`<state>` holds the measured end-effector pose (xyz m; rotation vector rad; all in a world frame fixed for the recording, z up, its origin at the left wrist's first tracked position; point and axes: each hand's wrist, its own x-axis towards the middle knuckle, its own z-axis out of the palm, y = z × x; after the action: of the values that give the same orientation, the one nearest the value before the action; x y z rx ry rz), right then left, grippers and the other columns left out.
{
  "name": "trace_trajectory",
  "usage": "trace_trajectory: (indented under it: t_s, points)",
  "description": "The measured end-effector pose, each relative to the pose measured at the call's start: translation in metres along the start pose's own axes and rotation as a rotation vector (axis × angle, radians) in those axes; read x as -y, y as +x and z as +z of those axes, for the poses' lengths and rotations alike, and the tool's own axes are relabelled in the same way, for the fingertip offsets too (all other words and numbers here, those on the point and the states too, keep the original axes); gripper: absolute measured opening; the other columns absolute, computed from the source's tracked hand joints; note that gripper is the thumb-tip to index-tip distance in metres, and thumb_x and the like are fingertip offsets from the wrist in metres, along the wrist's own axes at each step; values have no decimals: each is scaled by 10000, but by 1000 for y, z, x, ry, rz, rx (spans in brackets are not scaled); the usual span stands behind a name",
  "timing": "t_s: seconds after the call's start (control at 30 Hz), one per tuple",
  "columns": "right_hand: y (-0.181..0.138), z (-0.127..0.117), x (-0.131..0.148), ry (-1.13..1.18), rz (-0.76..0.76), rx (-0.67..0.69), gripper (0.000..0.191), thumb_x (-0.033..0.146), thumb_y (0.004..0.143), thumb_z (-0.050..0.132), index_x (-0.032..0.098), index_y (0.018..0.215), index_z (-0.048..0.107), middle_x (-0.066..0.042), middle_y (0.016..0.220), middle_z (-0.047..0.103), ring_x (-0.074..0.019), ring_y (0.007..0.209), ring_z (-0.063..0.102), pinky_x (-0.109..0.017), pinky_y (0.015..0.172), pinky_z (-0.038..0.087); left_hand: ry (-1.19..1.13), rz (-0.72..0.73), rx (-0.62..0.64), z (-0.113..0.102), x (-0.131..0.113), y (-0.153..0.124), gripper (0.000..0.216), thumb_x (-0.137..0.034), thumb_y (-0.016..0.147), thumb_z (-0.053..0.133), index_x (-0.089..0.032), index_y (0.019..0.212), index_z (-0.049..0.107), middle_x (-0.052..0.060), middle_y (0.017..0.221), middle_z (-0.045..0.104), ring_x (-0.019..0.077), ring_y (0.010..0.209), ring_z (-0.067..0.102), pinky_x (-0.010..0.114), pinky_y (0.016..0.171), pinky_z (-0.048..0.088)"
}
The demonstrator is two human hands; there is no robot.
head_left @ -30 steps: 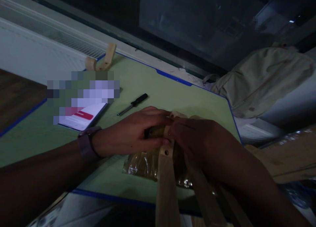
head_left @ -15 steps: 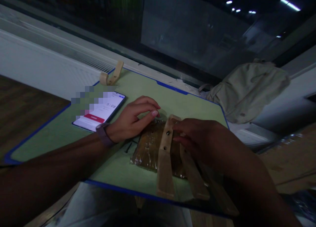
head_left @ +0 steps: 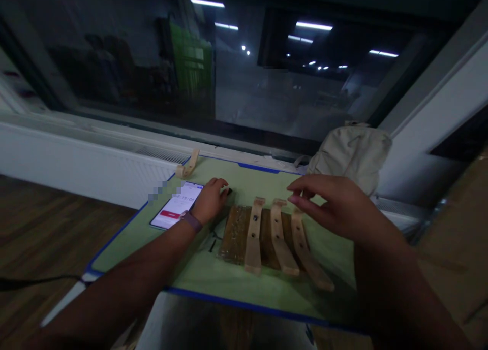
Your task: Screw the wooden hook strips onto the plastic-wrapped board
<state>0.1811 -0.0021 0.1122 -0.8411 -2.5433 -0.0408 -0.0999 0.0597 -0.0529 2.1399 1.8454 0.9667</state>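
Three pale wooden hook pieces (head_left: 280, 238) lie side by side on a clear plastic bag holding a brown board (head_left: 234, 233), on a green mat (head_left: 236, 281). My right hand (head_left: 335, 208) hovers just above the far ends of the hooks, fingers apart and holding nothing. My left hand (head_left: 209, 200) rests palm-down on the mat at the bag's far left corner, beside a phone (head_left: 177, 205) with a lit screen. A small dark thing (head_left: 229, 191) shows at its fingertips. A thin dark screwdriver shaft (head_left: 212, 244) peeks out from under my left forearm.
Another wooden hook (head_left: 188, 164) lies at the mat's far left corner. A beige backpack (head_left: 351, 152) sits to the right of the mat, against the window sill. A white radiator (head_left: 76, 162) runs along the left. The dark window reflects ceiling lights.
The view has tilted up and pulled back. My right hand lifted off the hook pieces, which now lie spread apart. My left hand slid off the bag toward the phone.
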Motion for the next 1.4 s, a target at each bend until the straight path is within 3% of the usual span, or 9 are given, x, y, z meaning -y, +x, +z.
trace_trajectory:
  t_s: [0.13,0.27,0.53,0.67,0.83,0.97,1.07,1.17,1.4]
  points:
    - [-14,12,-43,165,229,-83,206,344,945,567,176,893,674,-42,746,696,-168,636,645,-266,581,474,126,-41,100,6,4,3,206,-200,944,579,-115,1108,670,158,1138,674,272,1097,665,424,1017,531]
    - [-50,49,-93,396,511,-123,285,451,897,603,177,973,627,-26,707,651,-178,558,643,-284,542,493,174,-81,184,9,2,5,347,-361,968,631,-154,1247,617,110,1269,643,240,1128,652,463,966,572]
    - [-93,111,-135,234,690,-26,181,313,920,539,173,989,630,-21,671,652,-172,602,622,-268,592,441,3,-147,123,-2,-5,15,364,-375,968,632,-162,1263,607,105,1270,641,231,1105,660,444,934,586]
    - [-94,119,-142,215,718,-43,187,274,914,563,147,1013,659,-63,738,694,-182,647,609,-280,624,424,-207,-131,-57,-35,-21,36,233,-343,924,616,-122,939,689,95,872,717,249,881,706,408,842,586]
    - [-93,124,-143,201,719,-41,176,267,915,577,143,968,690,-76,774,714,-186,689,608,-282,651,412,-555,11,-215,-85,-73,58,235,-359,904,588,-217,1087,629,35,932,700,150,772,690,325,766,590]
    - [-92,125,-142,185,696,-27,179,258,921,561,147,936,702,-70,780,721,-179,691,606,-276,652,412,-1154,134,-226,-107,-121,58,284,-186,838,636,-286,1103,611,-19,812,628,104,645,595,244,629,521]
    - [-92,127,-145,174,684,-14,169,263,917,567,161,893,700,-73,813,734,-176,708,616,-269,658,421,-1295,131,-238,-103,-147,48,90,-309,936,591,-267,1009,623,-22,729,564,94,540,491,221,493,410]
    - [-92,131,-150,172,691,1,166,290,908,581,183,868,701,-48,754,717,-175,672,606,-264,625,410,-1403,156,-191,-87,-159,32,201,-414,926,660,-218,914,617,-37,614,492,91,487,431,214,465,370]
    - [-95,132,-152,207,699,39,195,325,898,567,181,876,696,-51,742,695,-190,664,604,-281,617,395,-1542,56,-61,-57,-143,-7,514,-580,908,634,-180,615,496,-64,473,321,71,420,318,201,438,282]
